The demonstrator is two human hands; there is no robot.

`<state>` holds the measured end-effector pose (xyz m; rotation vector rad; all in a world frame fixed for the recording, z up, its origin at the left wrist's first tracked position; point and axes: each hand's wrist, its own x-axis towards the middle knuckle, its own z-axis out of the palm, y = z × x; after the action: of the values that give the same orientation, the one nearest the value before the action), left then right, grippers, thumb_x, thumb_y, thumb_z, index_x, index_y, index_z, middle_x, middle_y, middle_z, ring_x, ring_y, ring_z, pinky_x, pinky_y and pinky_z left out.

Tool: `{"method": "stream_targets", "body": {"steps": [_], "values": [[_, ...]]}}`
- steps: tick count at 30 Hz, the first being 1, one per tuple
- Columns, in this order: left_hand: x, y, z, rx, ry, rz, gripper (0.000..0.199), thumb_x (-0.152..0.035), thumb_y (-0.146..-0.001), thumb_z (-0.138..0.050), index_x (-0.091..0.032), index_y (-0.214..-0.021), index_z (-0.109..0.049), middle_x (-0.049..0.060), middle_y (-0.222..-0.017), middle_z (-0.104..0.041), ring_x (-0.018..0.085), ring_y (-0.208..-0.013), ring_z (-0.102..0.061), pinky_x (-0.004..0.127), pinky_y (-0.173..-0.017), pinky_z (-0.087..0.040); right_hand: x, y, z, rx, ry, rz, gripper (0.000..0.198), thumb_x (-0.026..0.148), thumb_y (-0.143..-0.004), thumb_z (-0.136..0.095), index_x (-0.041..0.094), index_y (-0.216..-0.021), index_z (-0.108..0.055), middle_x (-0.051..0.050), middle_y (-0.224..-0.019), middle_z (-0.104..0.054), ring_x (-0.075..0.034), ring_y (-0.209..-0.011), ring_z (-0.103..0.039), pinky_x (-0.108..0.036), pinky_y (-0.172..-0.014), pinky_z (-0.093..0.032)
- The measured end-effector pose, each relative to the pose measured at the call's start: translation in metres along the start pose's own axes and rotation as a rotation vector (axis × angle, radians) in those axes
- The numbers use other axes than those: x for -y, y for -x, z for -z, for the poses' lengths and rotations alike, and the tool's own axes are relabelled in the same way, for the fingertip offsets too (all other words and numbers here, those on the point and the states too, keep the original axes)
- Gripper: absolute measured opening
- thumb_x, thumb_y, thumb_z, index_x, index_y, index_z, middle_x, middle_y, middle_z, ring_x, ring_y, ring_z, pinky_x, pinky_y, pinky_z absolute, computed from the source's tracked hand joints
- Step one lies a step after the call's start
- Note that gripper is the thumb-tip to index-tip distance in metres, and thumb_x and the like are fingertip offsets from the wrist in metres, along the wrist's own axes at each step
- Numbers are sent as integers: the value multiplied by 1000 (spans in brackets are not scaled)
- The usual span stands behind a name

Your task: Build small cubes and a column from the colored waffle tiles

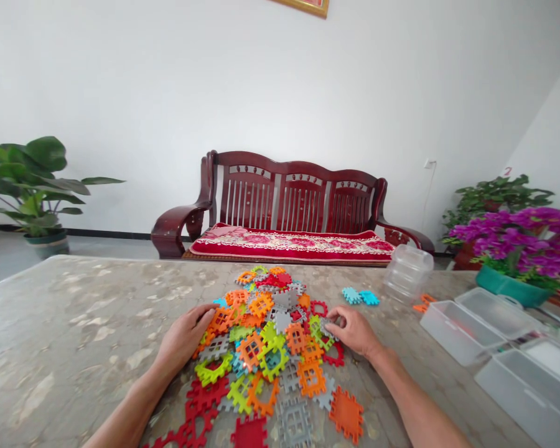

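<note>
A heap of toothed, interlocking plastic tiles (273, 359) in orange, lime green, grey, red and blue lies on the table between my hands. My left hand (185, 336) rests against the heap's left side, thumb and forefinger apart beside an orange window-frame tile (221, 320). Its other fingers are hidden. On the right side, the fingertips of my right hand (354, 331) close on the edge of a grey tile (329, 328), next to a lime green tile (318, 331). A flat orange tile (346, 414) lies at the near right of the heap.
Two blue tiles (352, 295) lie apart beyond my right hand. Clear plastic containers (408, 274) and open translucent boxes (466, 333) stand at the right, near purple flowers (518, 239) in a green planter. A wooden bench (298, 205) is behind the patterned table (107, 317).
</note>
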<state>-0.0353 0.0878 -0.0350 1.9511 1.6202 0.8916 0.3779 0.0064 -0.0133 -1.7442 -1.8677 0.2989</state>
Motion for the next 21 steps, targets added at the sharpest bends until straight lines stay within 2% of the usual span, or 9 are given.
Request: {"method": "stream_targets", "body": {"steps": [3, 7, 11, 16, 19, 21], "values": [[-1, 0, 0, -8, -2, -6, 50, -56, -84, -41, -25, -106, -72, 5, -118, -73, 25, -112, -64, 33, -102, -44, 7, 0, -7, -9, -168, 8, 20, 37, -80, -59, 20, -79, -70, -1, -73, -72, -16, -65, -62, -26, -62, -47], [-2, 1, 1, -12, -17, -2, 50, -55, -84, -40, -25, -107, -73, 5, -117, -73, 26, -111, -65, 33, -100, -45, 4, -9, -12, -171, -251, -49, 28, 41, -82, -52, 20, -76, -69, -3, -72, -72, -20, -69, -66, -29, -67, -50], [-3, 1, 1, -17, -28, -4, 50, -55, -84, -40, -24, -107, -73, 5, -117, -73, 26, -111, -65, 34, -100, -46, -11, -15, -14, -243, -141, -111, 28, 34, -80, -53, 21, -96, -71, -6, -95, -75, -21, -81, -68, -34, -80, -52], [-1, 1, 0, -22, -32, -3, 50, -55, -85, -41, -25, -109, -72, 4, -117, -73, 25, -111, -65, 33, -100, -46, -18, -15, -18, -156, 75, -95, 46, 28, -81, -57, 23, -126, -62, -7, -123, -68, -22, -103, -64, -37, -96, -47], [1, 1, -1, -26, -41, -9, 49, -55, -85, -40, -25, -108, -72, 4, -116, -73, 25, -110, -65, 32, -99, -46, -12, -19, -20, -86, 149, -49, 48, 30, -84, -59, 25, -132, -59, -7, -129, -65, -24, -118, -58, -38, -103, -43], [2, 0, -1, -20, -49, -14, 50, -55, -86, -39, -25, -108, -72, 3, -116, -73, 25, -110, -65, 32, -98, -47, -9, -21, -20, -52, 177, -18, 46, 30, -86, -58, 25, -132, -59, -7, -128, -65, -24, -121, -56, -37, -103, -42]]}}
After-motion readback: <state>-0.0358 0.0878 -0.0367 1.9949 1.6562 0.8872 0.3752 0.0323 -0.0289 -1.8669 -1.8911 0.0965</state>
